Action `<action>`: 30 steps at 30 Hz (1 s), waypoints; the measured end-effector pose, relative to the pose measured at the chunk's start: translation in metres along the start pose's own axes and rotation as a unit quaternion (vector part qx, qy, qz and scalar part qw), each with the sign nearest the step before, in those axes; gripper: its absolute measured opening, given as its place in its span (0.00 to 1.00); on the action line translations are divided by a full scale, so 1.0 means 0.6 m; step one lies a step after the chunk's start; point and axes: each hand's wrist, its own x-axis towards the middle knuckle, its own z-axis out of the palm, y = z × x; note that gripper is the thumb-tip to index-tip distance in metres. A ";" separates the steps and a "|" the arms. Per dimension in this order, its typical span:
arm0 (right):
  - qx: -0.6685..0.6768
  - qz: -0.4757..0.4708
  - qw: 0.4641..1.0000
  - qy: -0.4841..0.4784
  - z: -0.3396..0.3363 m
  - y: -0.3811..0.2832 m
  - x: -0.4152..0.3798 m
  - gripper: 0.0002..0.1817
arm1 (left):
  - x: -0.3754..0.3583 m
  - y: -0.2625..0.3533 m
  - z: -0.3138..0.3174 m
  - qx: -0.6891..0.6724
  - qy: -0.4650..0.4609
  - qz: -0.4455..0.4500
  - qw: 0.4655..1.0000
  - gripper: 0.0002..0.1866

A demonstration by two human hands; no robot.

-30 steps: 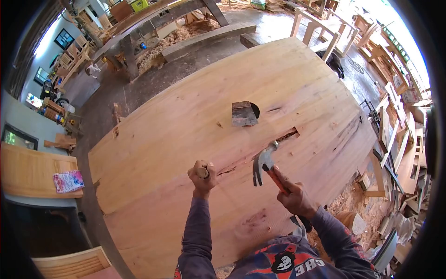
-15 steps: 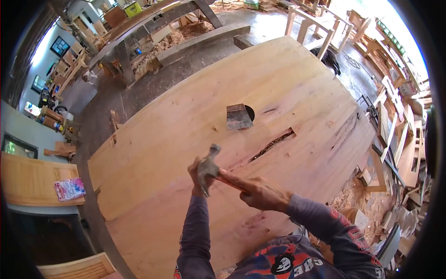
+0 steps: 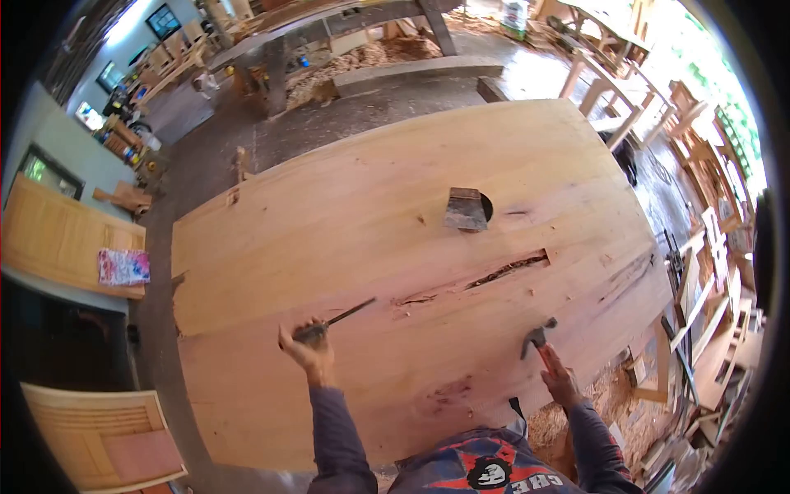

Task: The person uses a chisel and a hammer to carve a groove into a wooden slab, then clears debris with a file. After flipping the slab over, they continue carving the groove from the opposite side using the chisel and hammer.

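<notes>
My left hand (image 3: 311, 352) is closed round the dark handle of a chisel (image 3: 352, 310), its narrow blade pointing right and away over the wood. My right hand (image 3: 563, 385) grips the handle of a claw hammer (image 3: 540, 335) near the right front part of the slab. Beneath both hands lies a large, pale wooden slab (image 3: 329, 239). A long, rough-edged slot (image 3: 506, 270) runs through its middle, with a splintered crack to the left of it. Farther back, a flat metal-faced block (image 3: 467, 212) rests beside a dark round shape (image 3: 487, 206).
Wooden frames (image 3: 605, 90) stand beyond the slab's far right corner. Scrap wood and shavings (image 3: 601, 412) cover the floor on the right. At left, a colourful packet (image 3: 124, 267) sits on a wooden panel (image 3: 66, 235). A heavy beam (image 3: 420, 76) lies behind the slab.
My hands have moved apart: the right one went right with the hammer, the left one slightly left and down. The chisel now shows clearly. The camera view has shifted.
</notes>
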 end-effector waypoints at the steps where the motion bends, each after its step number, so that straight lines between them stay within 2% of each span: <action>1: 0.014 0.002 1.000 0.020 0.000 0.008 0.002 0.30 | -0.015 0.020 -0.059 0.022 -0.048 -0.047 0.998 0.25; 2: -0.083 0.019 0.996 0.012 0.002 0.006 0.015 0.27 | -0.032 0.038 -0.113 0.046 -0.097 -0.095 0.990 0.29; 4: -0.278 0.060 0.959 0.002 -0.005 -0.007 0.042 0.23 | -0.107 0.056 -0.160 0.045 0.046 -0.080 0.995 0.35; 5: -0.319 -0.033 0.947 -0.012 0.005 -0.051 0.068 0.22 | -0.118 0.061 -0.213 -0.002 0.058 -0.075 0.996 0.35; 6: -0.331 -0.120 0.936 0.025 0.045 -0.052 0.101 0.22 | -0.124 0.063 -0.257 -0.049 0.068 -0.070 0.994 0.35; 7: -0.340 -0.207 0.915 0.061 0.087 -0.058 0.136 0.23 | -0.142 0.064 -0.279 -0.030 0.057 -0.072 0.995 0.33; 8: -0.234 -0.203 0.951 0.024 0.113 -0.152 0.167 0.21 | -0.168 0.065 -0.296 -0.011 0.047 -0.072 0.996 0.31; 9: -0.173 -0.203 0.963 0.025 0.187 -0.151 0.204 0.22 | -0.189 0.067 -0.308 0.007 0.035 -0.072 0.997 0.30; 11: -0.063 -0.326 0.943 -0.021 0.318 -0.178 0.275 0.22 | -0.208 0.069 -0.322 -0.008 0.025 -0.081 0.996 0.28; 12: 0.034 -0.276 0.959 -0.048 0.385 -0.186 0.307 0.20 | -0.215 0.064 -0.321 -0.016 0.016 -0.089 0.996 0.28; 14: -0.061 -0.373 0.926 0.006 0.424 -0.245 0.344 0.13 | -0.250 0.061 -0.321 0.043 0.001 -0.044 0.998 0.29; 16: 0.015 -0.228 0.969 -0.089 0.468 -0.250 0.376 0.05 | -0.298 0.069 -0.339 0.116 -0.020 -0.001 0.993 0.29; 18: 0.038 -0.218 0.970 -0.097 0.457 -0.281 0.372 0.05 | -0.345 0.079 -0.356 0.197 -0.046 0.040 0.979 0.29; 21: 0.074 -0.187 0.970 -0.139 0.441 -0.295 0.372 0.07 | -0.418 0.089 -0.304 0.284 -0.003 0.081 0.955 0.19; 22: 0.088 -0.177 0.967 -0.158 0.434 -0.296 0.376 0.08 | -0.413 0.089 -0.321 0.295 -0.038 0.060 0.953 0.23; 24: 0.059 -0.254 0.962 -0.077 0.449 -0.268 0.379 0.10 | -0.398 0.097 -0.354 0.319 -0.111 0.021 0.941 0.33; 25: 0.045 -0.290 0.956 -0.034 0.457 -0.248 0.383 0.11 | -0.391 0.092 -0.350 0.334 -0.118 0.035 0.935 0.32; 28: 0.093 -0.260 0.951 0.141 0.371 -0.272 0.309 0.18 | -0.389 0.066 -0.260 0.364 -0.153 0.093 0.914 0.29; 30: 0.161 -0.164 0.966 0.119 0.293 -0.285 0.206 0.25 | -0.384 0.009 -0.216 0.360 -0.188 0.155 0.900 0.31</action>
